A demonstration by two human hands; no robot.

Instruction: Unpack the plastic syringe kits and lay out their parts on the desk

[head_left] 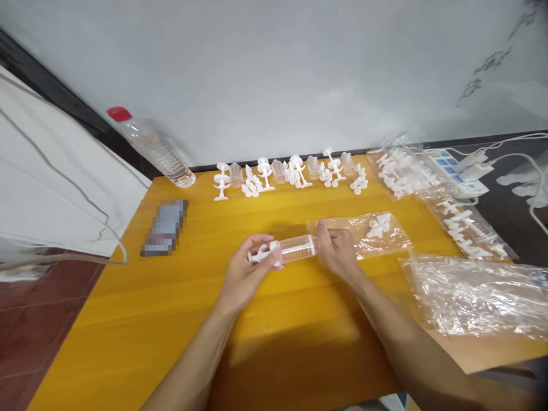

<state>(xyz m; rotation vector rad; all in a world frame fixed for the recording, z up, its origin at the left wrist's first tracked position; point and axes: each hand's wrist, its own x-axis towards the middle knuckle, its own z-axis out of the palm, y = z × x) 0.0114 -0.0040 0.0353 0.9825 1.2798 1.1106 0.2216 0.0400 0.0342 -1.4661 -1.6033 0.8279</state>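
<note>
Horizontally, a clear plastic syringe barrel with a white plunger (287,250) is gripped at both ends — left hand (247,275), right hand (338,251). Faint graduation marks are seen on it — no writing can be read.

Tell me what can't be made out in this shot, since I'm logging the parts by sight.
All in the head view:
- Flat object on the table: pixelated, so its face is unreadable.
- Syringe: both ends covered, by the left hand and right hand; barrel markings too small.
- White parts in the far row: too small to count.
- Bottle: motion-blurred.
- Plastic bag: cut by the right edge.
</note>
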